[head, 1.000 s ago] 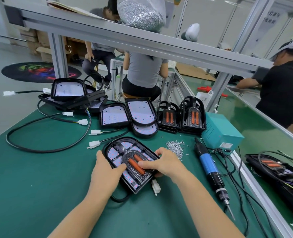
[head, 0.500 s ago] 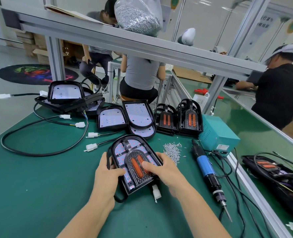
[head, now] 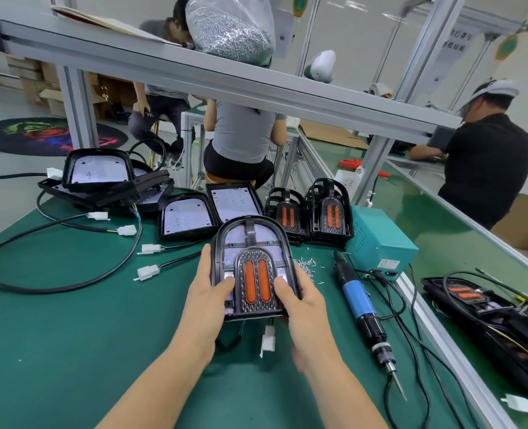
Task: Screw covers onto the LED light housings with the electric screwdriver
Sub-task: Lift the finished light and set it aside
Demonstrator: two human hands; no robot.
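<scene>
A black LED light housing [head: 250, 239] with a cover bearing two orange strips is raised off the green table and tilted towards me. My left hand [head: 208, 300] grips its left edge, thumb on the face. My right hand [head: 303, 300] grips its right edge the same way. Its cable and white connector [head: 268, 340] dangle below. The blue electric screwdriver [head: 360, 308] lies on the table to the right, untouched. Loose small screws [head: 307, 265] are scattered behind the housing.
Open housings with white LED boards [head: 188, 216] and stacked black covers [head: 329, 212] stand at the back. A teal power box [head: 380, 239] sits right of them. Black cables with white plugs [head: 146, 271] run across the left. Another assembly [head: 485, 308] lies at far right. People work beyond the frame.
Both hands have lifted the housing from flat on the table and turned it upright, rounded end away from me, with the thumbs now on its face.
</scene>
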